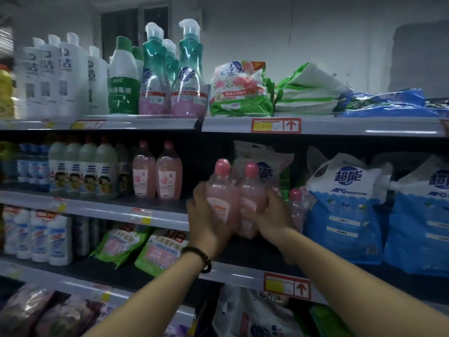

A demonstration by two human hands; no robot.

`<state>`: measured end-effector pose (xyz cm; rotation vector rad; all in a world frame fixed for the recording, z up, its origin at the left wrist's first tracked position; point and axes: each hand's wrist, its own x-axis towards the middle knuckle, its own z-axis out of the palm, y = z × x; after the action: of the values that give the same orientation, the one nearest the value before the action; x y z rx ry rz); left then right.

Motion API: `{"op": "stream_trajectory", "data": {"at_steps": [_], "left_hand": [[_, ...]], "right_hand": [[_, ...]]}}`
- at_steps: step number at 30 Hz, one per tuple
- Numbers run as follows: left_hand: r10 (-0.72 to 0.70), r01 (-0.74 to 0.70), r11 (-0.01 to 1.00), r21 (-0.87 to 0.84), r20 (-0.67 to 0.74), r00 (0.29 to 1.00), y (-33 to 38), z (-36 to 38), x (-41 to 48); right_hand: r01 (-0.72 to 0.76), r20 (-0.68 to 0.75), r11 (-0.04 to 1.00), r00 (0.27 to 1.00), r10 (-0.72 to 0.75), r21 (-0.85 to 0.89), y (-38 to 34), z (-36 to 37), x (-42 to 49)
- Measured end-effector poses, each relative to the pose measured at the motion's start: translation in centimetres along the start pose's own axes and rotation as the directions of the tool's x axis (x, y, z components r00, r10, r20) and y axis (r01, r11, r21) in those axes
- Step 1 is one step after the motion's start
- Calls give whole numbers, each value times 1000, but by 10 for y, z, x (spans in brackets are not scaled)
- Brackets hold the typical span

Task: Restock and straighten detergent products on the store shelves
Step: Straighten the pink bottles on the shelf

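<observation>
Your left hand holds one pink bottle with its fingers curled round the side, and your right hand holds a second pink bottle the same way. The two bottles touch each other and stand almost upright, up in the air in front of the middle shelf. You wear a dark bead bracelet on your left wrist. To the left, two more pink bottles just like them stand side by side on that shelf, and past them is a row of pale green bottles with a face on the label. Between those pink bottles and your hands there is a dark gap on the shelf. Just to the right of your right hand a third pink bottle stands on the lower right shelf, partly hidden behind your hand. Next to it sits a big blue and white bag, and another one like it is further right. Behind your bottles a pink and white bag leans at the back. On the top shelf stand tall teal pump bottles, white bottles, a green and white bottle, and flat bags of powder. Below your left arm lie green and pink bags and short white bottles.
</observation>
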<state>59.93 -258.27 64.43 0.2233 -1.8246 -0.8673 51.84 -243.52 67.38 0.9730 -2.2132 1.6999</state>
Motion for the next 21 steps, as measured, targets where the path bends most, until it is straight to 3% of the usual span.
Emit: {"op": "stream_trajectory", "data": {"at_steps": [4,10,16,21], "left_hand": [[149,-149,987,60,0,989,5,-51,17],[157,-143,969,199,-60,986,-7,-104,47],[-24,47,989,143,-158,987,-45,-130,88],[-107,145,959,245,-160,981,-82,-133,129]], "right_hand": [[78,-57,988,996,-70,134,-30,19,7],[170,30,965,983,-179,201,-55,59,16],[123,1,967,992,-126,-221,-73,103,31],[137,33,979,990,-134,-150,-78,135,54]]}}
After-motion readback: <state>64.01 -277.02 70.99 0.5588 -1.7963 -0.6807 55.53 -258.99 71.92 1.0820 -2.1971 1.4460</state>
